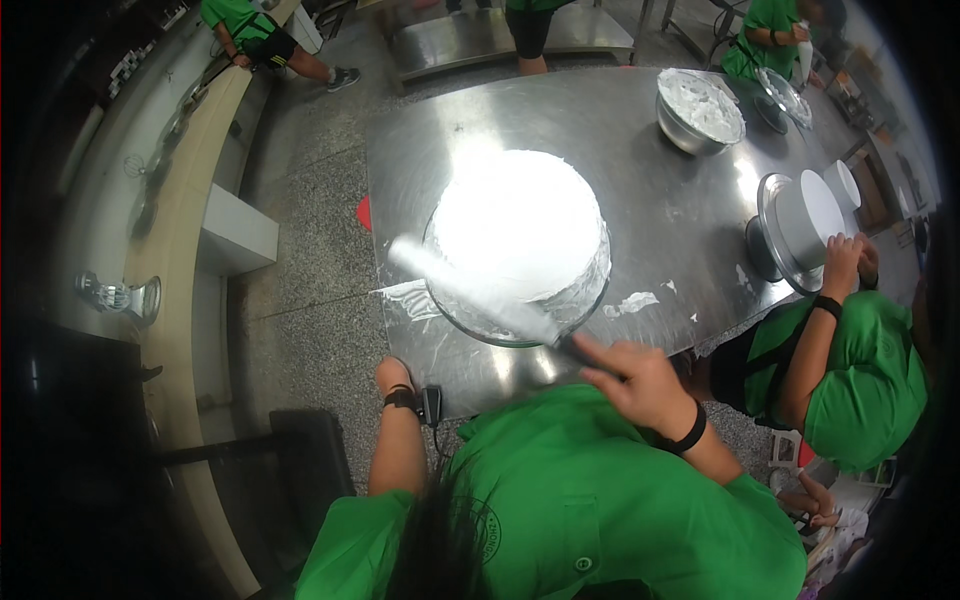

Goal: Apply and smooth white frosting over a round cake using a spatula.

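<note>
Holding a long spatula (478, 298) by its dark handle, the right hand (645, 388) I follow from far away is on the near right side of the big, round, white cake (520, 220), with its fingers wrapped around that handle. The blade looks blurry, and it slants across the near left side of the cake, with its tip poking out past the left edge. I can't tell if it touches the cake. The cake sits on a round plate (512, 341) on the shiny metal table (600, 120), and its top is very bright. The left hand (393, 375) is by the table's edge, to the near left of the cake, and I can't tell how its fingers are. A small black box (432, 405) is just beside that wrist. I see smears of white cream (636, 302) to the near right of the cake. A metal bowl (688, 137) full of white cream is to its far right. Well to the right of the cake, a co-worker's hands (846, 262) are at another white cake (808, 217).
</note>
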The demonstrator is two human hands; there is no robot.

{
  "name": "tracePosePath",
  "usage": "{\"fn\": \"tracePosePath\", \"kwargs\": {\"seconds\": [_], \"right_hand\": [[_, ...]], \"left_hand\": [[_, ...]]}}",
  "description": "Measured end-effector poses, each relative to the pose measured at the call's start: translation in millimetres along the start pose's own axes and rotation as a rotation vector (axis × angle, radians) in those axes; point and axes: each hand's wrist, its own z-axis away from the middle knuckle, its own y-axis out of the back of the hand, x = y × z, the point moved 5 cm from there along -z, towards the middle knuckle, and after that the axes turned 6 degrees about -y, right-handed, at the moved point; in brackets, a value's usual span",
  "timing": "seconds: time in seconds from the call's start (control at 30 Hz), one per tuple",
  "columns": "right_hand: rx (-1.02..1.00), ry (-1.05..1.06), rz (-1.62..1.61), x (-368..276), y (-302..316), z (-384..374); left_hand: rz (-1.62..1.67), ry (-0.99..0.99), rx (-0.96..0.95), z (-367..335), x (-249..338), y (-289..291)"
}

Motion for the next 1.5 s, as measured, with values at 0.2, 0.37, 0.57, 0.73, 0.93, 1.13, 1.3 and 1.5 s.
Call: {"fn": "tracePosePath", "kwargs": {"seconds": [0.2, 0.37, 0.57, 0.73, 0.93, 1.13, 1.3, 1.5], "right_hand": [[0.421, -0.181, 0.065, 31.6, 38.2, -8.4], [0.382, -0.304, 0.059, 43.1, 24.1, -1.1], [0.023, -0.110, 0.055, -6.4, -7.2, 2.4], [0.022, -0.028, -0.119, -2.0, -6.5, 1.6], [0.431, -0.254, 0.106, 38.5, 38.6, -7.4], [0.335, -0.142, 0.176, 24.1, 4.4, 14.8], [-0.073, -0.077, -0.031, -5.7, -12.4, 11.7], [0.191, 0.018, -0.166, 7.9, 16.3, 2.3]], "left_hand": [[0.017, 0.009, 0.036, -21.7, -19.5, -0.8], [0.008, 0.017, 0.022, 3.1, 0.0, 2.2], [0.053, 0.005, -0.003, -7.0, -5.7, -0.4], [-0.056, -0.031, 0.014, -12.8, -5.6, -1.6], [0.043, -0.008, 0.016, -10.1, -8.8, -0.6], [0.011, 0.011, 0.016, -14.2, -10.5, -1.4], [0.003, -0.008, -0.010, 0.6, 4.0, -0.5], [0.009, -0.004, -0.001, -2.2, -3.1, 2.2]]}}
